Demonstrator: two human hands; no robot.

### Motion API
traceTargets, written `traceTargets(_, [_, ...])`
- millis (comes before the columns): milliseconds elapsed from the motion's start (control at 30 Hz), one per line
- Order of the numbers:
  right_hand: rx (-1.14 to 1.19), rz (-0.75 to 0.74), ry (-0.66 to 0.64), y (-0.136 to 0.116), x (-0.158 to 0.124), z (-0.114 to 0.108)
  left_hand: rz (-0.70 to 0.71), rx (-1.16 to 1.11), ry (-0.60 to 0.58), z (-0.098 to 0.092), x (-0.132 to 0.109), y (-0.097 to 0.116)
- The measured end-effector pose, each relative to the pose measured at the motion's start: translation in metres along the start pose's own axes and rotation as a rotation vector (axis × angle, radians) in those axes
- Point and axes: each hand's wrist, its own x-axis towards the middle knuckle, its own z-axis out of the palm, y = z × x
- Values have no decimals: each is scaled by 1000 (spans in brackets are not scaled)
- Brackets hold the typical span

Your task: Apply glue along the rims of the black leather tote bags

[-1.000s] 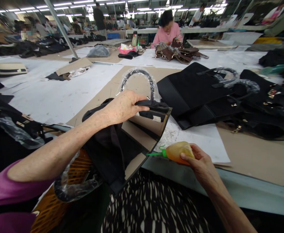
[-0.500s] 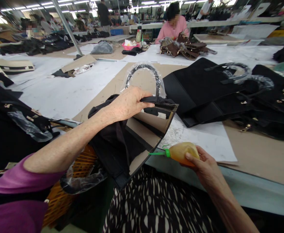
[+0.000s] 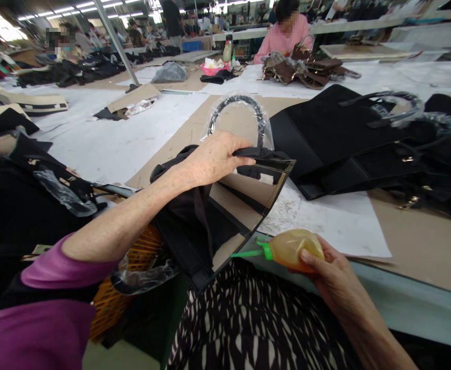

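Observation:
My left hand (image 3: 221,156) pinches the upper edge of a black handbag (image 3: 187,241), whose side lies folded back and shows tan board panels inside. The bag's curved handle (image 3: 262,115), wrapped in clear plastic, stands up beyond my fingers. In my right hand (image 3: 327,262) is a soft squeeze bottle (image 3: 293,249) of yellow-orange liquid with a green cap and a long thin green nozzle. The nozzle tip is close to the lower edge of the opened panel; whether it touches cannot be told. The bag hangs over the table edge above my lap.
Black bags with wrapped handles (image 3: 337,139) lie on the right of the table. Another black bag (image 3: 29,200) is at the left, above an orange plastic basket (image 3: 112,308). Across the table, a person in pink (image 3: 287,36) sits behind brown bags (image 3: 306,69).
The whole view has shifted, so the scene sits farther right. The nozzle tip has moved slightly down and left along the panel edge. Both hands keep their holds.

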Motion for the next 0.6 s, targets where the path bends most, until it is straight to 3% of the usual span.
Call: traceTargets(600, [49,-3,-102,-11,-18,29,54,-5,46,3,4,-2])
